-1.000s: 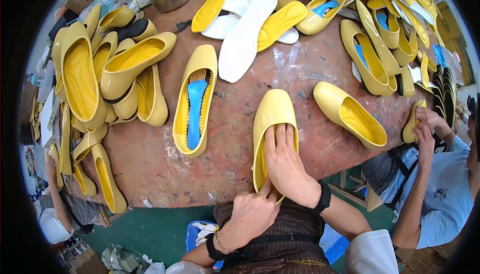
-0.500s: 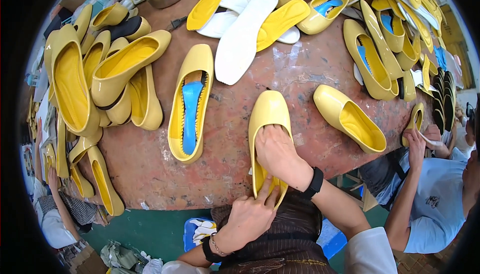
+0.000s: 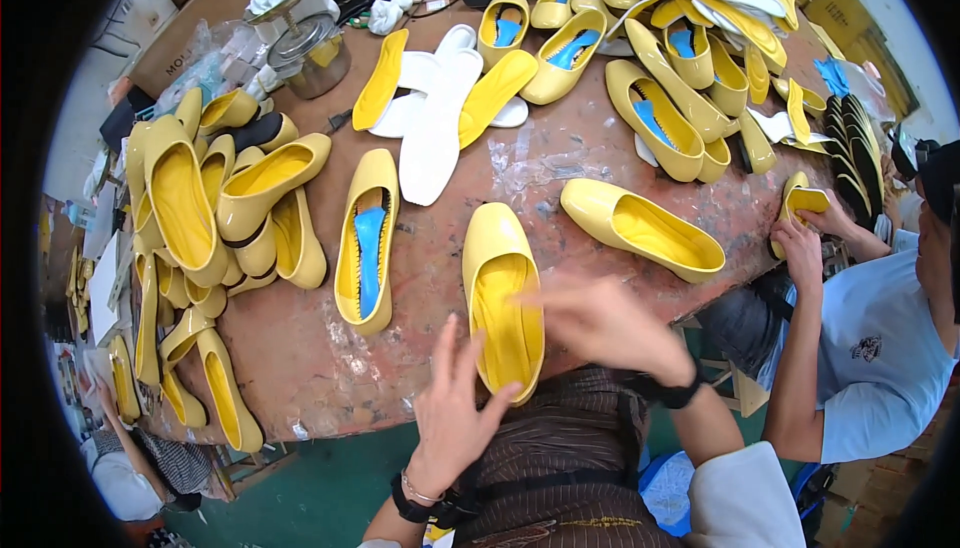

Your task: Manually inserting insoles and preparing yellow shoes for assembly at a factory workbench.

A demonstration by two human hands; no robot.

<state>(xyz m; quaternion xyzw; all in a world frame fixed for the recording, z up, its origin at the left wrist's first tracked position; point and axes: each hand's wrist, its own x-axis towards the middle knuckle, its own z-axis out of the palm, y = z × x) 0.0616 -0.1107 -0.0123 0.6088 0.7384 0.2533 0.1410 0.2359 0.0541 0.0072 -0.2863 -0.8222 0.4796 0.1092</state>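
Observation:
In front of me at the table's near edge lies a glossy yellow flat shoe [image 3: 503, 293], toe pointing away, with a yellow insole lying inside it. My left hand [image 3: 455, 413] is at the shoe's left heel side, fingers spread, thumb by the heel rim. To the right of the shoe, my right hand [image 3: 610, 323] is smeared by motion, its fingers stretched toward the opening. Left of these is a yellow shoe with a blue strip [image 3: 369, 258] showing inside. A second yellow shoe with a yellow insole [image 3: 645, 230] lies to the right.
White insoles [image 3: 432, 138] and loose yellow insoles [image 3: 497, 98] overlap beyond the shoes. Yellow shoes are heaped on the left [image 3: 180, 203] and at the far right [image 3: 650, 123]. A metal pot [image 3: 308, 58] stands at the back. On the right, another person [image 3: 870, 348] handles a shoe.
My right hand has come out of the shoe and moved right. My left hand has shifted left and spread its fingers off the heel. The view has tilted up and turned.

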